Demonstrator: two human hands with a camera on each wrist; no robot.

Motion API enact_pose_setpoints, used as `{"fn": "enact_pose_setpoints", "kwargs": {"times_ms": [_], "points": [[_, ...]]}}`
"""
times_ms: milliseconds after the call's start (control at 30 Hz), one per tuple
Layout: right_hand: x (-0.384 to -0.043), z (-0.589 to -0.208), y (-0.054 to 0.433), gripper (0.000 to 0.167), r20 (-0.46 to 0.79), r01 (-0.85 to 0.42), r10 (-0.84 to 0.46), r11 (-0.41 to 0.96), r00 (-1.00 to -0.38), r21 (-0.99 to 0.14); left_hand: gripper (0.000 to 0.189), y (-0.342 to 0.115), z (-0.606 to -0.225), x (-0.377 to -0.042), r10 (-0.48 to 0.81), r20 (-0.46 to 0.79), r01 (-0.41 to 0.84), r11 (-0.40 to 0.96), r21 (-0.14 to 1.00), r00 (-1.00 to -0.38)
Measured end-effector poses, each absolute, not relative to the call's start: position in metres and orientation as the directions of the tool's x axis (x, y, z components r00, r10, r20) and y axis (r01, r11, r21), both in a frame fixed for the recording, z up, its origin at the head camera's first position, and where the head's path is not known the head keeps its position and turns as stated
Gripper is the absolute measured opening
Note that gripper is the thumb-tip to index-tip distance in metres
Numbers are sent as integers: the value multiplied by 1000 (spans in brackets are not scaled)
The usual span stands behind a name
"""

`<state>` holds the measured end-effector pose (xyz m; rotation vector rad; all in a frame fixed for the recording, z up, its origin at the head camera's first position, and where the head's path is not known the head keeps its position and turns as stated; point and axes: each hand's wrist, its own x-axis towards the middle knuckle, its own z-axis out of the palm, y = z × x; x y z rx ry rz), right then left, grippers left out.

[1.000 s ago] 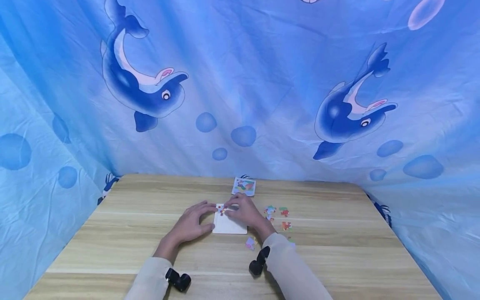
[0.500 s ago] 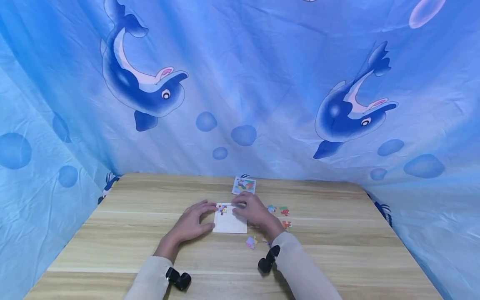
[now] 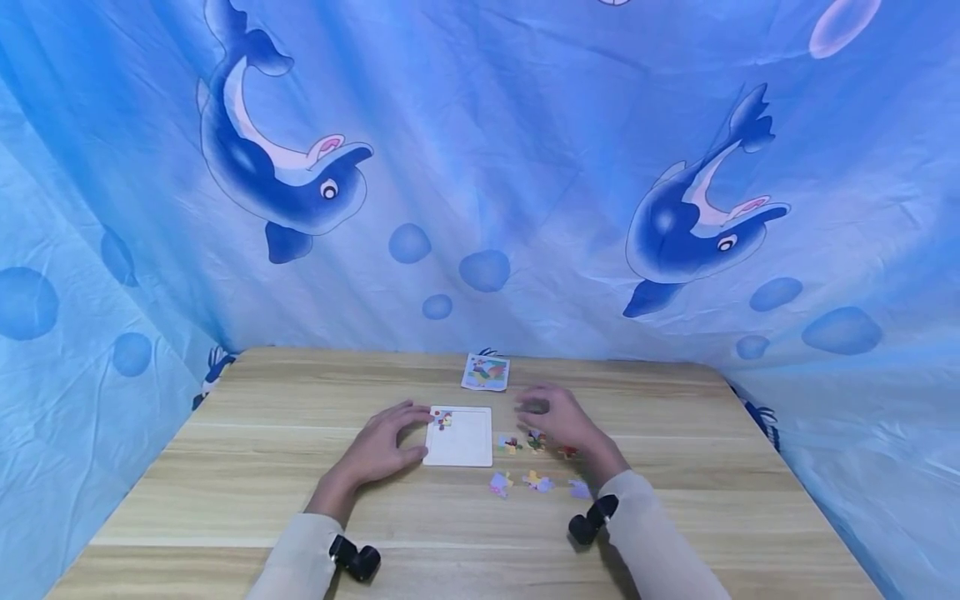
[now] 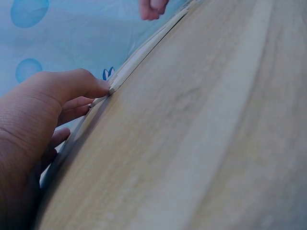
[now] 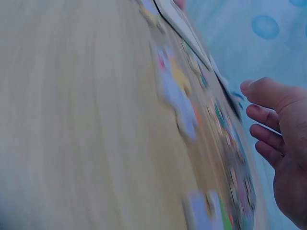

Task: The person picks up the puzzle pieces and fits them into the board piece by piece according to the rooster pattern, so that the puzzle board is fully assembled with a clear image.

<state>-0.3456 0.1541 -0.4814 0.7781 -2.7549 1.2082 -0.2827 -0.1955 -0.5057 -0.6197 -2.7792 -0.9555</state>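
Note:
A white puzzle tray lies flat on the table, with a small patch of coloured puzzle in its far left corner. My left hand holds the tray by its left side, thumb near the close corner and fingers at the far one. In the left wrist view the thumb meets the tray's edge. To the right of the tray, my right hand hovers over loose puzzle pieces, its fingers loosely bent. The right wrist view shows nothing between its thumb and fingers.
A picture card lies behind the tray near the table's far edge. Several more pieces, among them a purple one, spread right of the tray. A blue dolphin curtain hangs behind the wooden table.
My right hand has left the tray's far side and moved right, over the loose pieces. The coloured patch stays in the tray's corner. My left hand has kept its place.

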Motion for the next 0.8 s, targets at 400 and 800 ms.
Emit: {"fn": "enact_pose_setpoints", "kwargs": {"times_ms": [400,800], "points": [[-335,-482,179,24,210,-462,-449,579,-869,-672,52,-196,-504,-282,334,245,415,716,562,-910],[-313,-488,159,18,202,-492,-532,485,-822,-723,52,-196,-505,-282,328,250,413,717,562,-911]]}}
